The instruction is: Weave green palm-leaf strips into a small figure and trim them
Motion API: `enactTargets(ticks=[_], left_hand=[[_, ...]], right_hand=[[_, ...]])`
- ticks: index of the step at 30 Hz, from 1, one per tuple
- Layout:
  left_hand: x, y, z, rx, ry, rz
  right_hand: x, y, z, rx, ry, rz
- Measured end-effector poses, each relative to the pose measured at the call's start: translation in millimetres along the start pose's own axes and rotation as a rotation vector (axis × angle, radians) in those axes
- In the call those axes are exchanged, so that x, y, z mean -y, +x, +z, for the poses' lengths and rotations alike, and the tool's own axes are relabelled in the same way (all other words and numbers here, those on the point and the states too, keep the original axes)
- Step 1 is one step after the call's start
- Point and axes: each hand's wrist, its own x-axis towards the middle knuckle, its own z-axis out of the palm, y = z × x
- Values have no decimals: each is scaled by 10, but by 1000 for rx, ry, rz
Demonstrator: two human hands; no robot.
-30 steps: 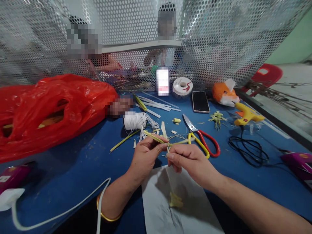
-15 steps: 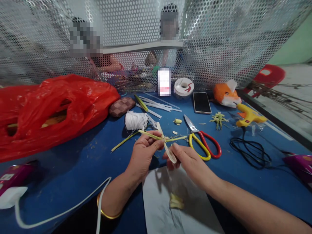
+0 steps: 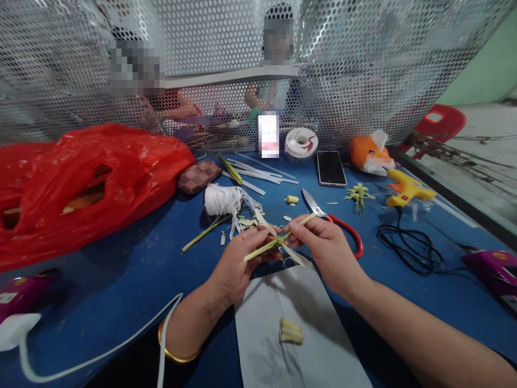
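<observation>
the left hand (image 3: 241, 257) is holding crossed pale-green strips (image 3: 262, 250). the right hand (image 3: 328, 243) is pinching one strip's end near the scissors (image 3: 311, 202).

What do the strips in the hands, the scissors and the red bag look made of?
Strips: probably dried leaf or straw, matte; they look thin, flat and pale yellow-green.
Scissors: blades look like polished metal, from their grey shine; the red handle may be plastic-coated, being smooth.
Red bag: likely plastic film, glossy, judging by its creases and highlights.
</observation>
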Motion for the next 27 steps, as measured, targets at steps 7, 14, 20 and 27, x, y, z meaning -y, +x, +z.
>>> enactTargets(ticks=[7,14,20,27], left_hand=[[93,-5,-21,33,269,18],[93,9,21,-136,288,93],[154,8,4,-149,303,132],[135,-16,32,-132,333,108]], right_hand=[[-5,-9,14,70,-82,-60],[-3,-84,33,300,-228,-254],[-99,-108,58,179,-465,-358],[-167,-131,57,139,-300,-315]])
